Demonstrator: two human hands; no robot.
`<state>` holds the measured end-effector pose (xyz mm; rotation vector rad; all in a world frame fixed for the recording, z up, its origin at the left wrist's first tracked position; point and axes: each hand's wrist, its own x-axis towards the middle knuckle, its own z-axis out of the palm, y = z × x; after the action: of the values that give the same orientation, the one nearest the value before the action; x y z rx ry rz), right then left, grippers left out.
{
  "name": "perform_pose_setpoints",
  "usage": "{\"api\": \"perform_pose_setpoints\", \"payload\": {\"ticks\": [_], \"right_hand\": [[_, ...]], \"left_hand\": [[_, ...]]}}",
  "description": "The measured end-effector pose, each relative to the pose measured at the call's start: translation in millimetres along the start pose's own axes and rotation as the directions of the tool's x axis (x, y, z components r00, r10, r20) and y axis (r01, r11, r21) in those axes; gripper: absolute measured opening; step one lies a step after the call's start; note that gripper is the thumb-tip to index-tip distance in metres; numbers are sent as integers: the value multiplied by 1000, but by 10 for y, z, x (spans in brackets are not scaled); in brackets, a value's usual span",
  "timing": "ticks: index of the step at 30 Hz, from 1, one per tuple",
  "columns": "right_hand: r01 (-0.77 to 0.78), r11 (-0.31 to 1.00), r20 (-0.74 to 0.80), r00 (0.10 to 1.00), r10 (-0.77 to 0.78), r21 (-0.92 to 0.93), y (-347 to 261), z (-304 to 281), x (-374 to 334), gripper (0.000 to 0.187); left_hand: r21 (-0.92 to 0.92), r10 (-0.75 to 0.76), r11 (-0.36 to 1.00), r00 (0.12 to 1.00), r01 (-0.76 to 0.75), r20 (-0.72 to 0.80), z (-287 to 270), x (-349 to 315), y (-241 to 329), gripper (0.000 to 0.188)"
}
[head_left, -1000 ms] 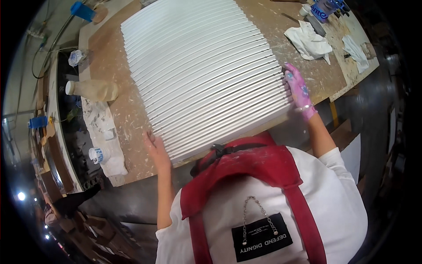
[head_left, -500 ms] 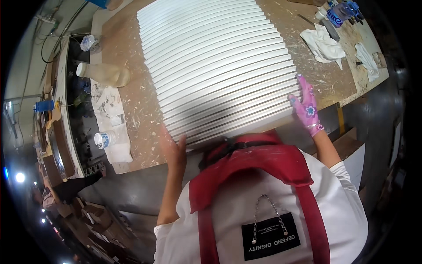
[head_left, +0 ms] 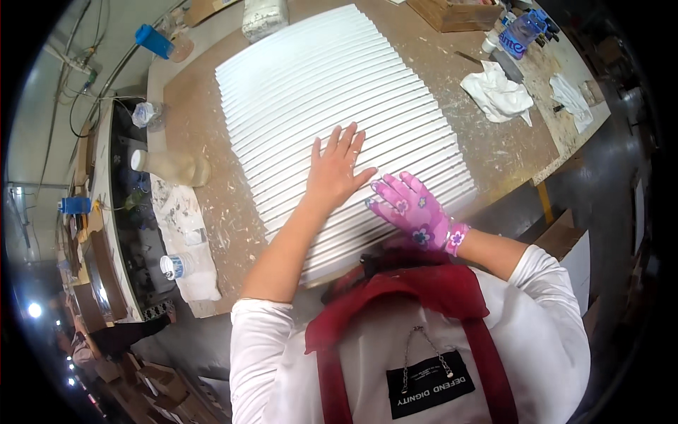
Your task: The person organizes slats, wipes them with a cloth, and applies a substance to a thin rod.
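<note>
A white slatted panel, like a louvred shutter, lies flat on the brown worktable. My left hand is bare and rests on the middle slats, palm down with its fingers spread. My right hand wears a pink flowered glove. Its fingers stretch out over the slats nearer my body, to the right of the left hand and close to its thumb. Neither hand grips anything.
At the left stand a white-capped bottle of cloudy liquid and a small white tub on a stained cloth. White rags, a clear blue-topped bottle and a wooden box are at the far right.
Both hands have left the panel's side edges and come inward onto the slats. The left reached forward to the middle, and the right moved left. More of the panel's far end now shows.
</note>
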<state>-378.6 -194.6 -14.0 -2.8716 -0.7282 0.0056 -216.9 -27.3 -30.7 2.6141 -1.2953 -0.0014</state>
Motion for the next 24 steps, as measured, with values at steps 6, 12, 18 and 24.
{"api": "perform_pose_setpoints", "payload": {"ticks": [6,12,18,24], "right_hand": [[35,997,-97,995,-28,74,19,2,4,78],[-29,993,-180,982,50,116,263,-266,217,74],[-316,949,-133,941,312,-8,927,-105,697,73],[-327,945,-2,945,327,21,919,-240,811,73]], "left_hand": [[-84,-7,996,991,18,130,-19,67,-89,75],[-62,-51,997,982,40,-181,-359,777,-568,67],[34,-192,978,950,207,-248,-109,1751,-1228,67],[38,-374,923,918,382,-134,110,2132,-1737,76]]}}
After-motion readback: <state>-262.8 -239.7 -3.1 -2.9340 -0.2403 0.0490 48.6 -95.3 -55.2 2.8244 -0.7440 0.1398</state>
